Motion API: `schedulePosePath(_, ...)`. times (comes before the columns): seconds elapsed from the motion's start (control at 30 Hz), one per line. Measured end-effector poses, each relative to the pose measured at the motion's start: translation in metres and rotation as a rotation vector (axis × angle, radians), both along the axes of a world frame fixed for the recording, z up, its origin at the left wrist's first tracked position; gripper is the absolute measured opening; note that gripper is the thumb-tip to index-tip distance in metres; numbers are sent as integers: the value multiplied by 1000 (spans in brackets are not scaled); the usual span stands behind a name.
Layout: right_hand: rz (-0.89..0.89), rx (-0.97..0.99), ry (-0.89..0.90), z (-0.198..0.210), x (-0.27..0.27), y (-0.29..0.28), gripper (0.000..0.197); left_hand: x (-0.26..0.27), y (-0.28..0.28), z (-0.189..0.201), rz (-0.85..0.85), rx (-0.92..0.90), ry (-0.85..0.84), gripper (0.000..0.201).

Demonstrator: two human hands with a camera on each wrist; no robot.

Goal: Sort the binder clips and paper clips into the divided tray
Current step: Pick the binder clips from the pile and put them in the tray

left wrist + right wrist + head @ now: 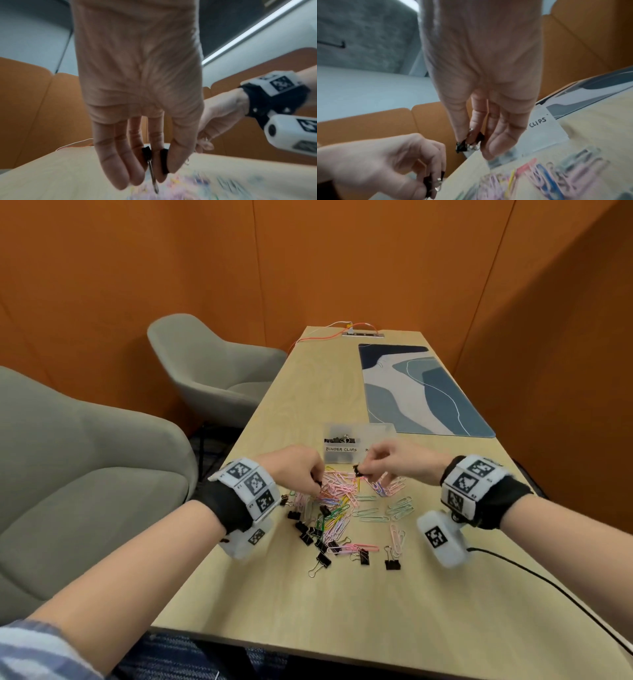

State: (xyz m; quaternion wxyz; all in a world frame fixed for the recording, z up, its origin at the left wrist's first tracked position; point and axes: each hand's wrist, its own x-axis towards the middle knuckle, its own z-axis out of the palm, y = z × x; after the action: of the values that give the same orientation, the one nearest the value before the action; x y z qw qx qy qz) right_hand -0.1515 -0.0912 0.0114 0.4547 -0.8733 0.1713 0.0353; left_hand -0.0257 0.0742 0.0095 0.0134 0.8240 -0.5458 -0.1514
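A clear divided tray (pixel 376 430) stands past the pile, its left compartment labelled "BINDER CLIPS" and holding a few black clips (pixel 339 438). Coloured paper clips (pixel 342 501) and black binder clips (pixel 320 542) lie mixed on the table in front of it. My left hand (pixel 317 482) hovers over the pile's left side and pinches a black binder clip (pixel 163 161), its wire handle hanging down. My right hand (pixel 364 470) is just before the tray and pinches another black binder clip (pixel 462 146) between thumb and fingers.
A blue patterned mat (pixel 418 392) lies on the far right of the wooden table (pixel 342 611). Two grey armchairs (pixel 85 474) stand to the left. A black cable (pixel 548 587) runs from my right wrist. Orange wires (pixel 329 335) lie at the far end.
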Motion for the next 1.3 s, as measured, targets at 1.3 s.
schedulePosePath(1.3,466,-732,-3,-34,10,74,27,-6,6,-5,114,386,91,36)
